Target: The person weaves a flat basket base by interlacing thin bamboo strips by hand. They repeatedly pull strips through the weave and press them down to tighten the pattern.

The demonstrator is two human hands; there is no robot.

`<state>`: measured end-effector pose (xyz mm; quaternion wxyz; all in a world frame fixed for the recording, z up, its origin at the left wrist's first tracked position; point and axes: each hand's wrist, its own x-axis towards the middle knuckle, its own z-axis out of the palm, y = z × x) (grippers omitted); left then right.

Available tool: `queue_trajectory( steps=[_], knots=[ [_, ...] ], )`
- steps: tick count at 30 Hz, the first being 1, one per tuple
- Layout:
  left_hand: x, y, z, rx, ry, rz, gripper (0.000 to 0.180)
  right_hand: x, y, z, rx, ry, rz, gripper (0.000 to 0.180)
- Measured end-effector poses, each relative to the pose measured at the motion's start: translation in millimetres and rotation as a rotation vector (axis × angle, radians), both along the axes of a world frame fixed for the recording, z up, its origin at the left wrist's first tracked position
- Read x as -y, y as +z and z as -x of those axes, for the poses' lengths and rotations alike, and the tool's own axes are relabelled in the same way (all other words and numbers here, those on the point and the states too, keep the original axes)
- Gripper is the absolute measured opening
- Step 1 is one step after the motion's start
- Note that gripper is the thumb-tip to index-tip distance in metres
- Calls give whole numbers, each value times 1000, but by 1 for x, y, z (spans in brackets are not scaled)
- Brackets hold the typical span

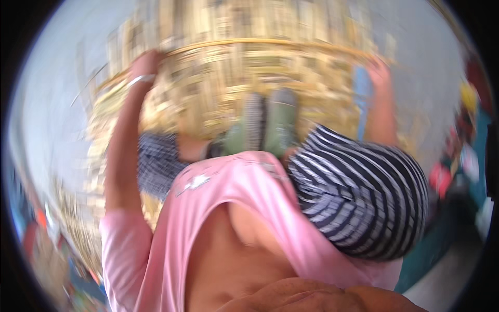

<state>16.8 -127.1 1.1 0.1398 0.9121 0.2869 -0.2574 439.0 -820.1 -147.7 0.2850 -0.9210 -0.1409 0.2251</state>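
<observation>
Blurrily, left hand [145,65], right hand [378,73], gripping golden hoop [260,42]

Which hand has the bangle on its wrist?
The left hand, raised at the upper left on the rim of the large golden woven frame, has a thin silver bangle. The right hand has a bare wrist.

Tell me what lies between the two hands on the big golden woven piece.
In the head view, between the left hand and the right hand runs the blurred golden woven piece with its curved rim; lower down, two green shoes show.
</observation>
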Motion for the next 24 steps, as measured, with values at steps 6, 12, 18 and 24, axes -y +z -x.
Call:
queue_trajectory(
  steps=[6, 12, 18, 24],
  knots=[
    [61, -12, -38, 149, -130, -268, 29, 140, -10, -103, -143, -105, -118, 44],
    [40, 9, -8, 87, -71, -161, 28, 57, 3, -91, -764, -878, -830, 22],
    [39, -7, -27, 78, -81, -43, 28, 80, 43, -108, -718, -900, -871, 23],
    [38, -26, -57, 223, -153, 23, 28, 147, 97, -123, -643, -833, -909, 32]
  ],
)
